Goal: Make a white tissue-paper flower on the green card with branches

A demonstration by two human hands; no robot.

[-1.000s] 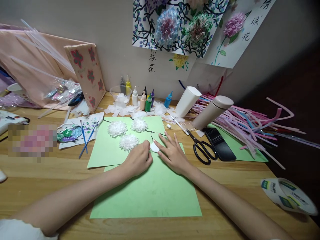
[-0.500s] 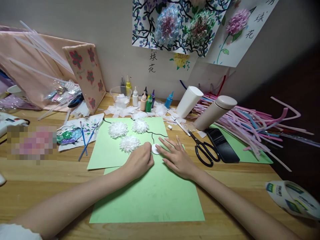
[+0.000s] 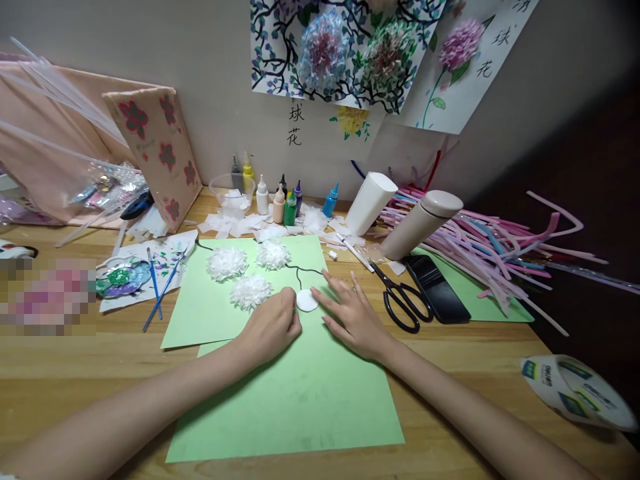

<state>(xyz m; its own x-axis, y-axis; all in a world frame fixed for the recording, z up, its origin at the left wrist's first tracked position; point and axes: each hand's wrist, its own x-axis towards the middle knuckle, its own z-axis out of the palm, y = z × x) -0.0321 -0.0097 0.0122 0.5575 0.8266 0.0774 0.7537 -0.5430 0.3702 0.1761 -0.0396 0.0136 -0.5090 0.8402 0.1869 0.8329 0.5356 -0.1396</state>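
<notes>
Two overlapping sheets of green paper [image 3: 300, 400] lie on the table in front of me. A white paper disc [image 3: 307, 301] rests on them, at the lower end of a thin black drawn line [image 3: 299, 275]. My left hand [image 3: 273, 323] is closed in a fist just left of the disc; whatever its fingers pinch is hidden. My right hand [image 3: 353, 313] lies with fingers spread over the paper, its fingertips at the disc's right edge. To the left are three fluffy white paper flowers [image 3: 251, 291] on the upper sheet.
Right of the paper lie black scissors [image 3: 406, 303] and a phone [image 3: 440, 293]. Paint bottles [image 3: 290, 208], paper scraps [image 3: 227, 225] and a tilted thermos [image 3: 423, 223] stand behind. Paintbrushes [image 3: 163, 287] and a paint palette [image 3: 123, 277] are left; a tape roll [image 3: 575, 393] lies far right.
The whole view has shifted slightly, so things appear further left. My right fingertips have moved a little off the disc, and more of it shows. My left hand keeps its fist beside it.
</notes>
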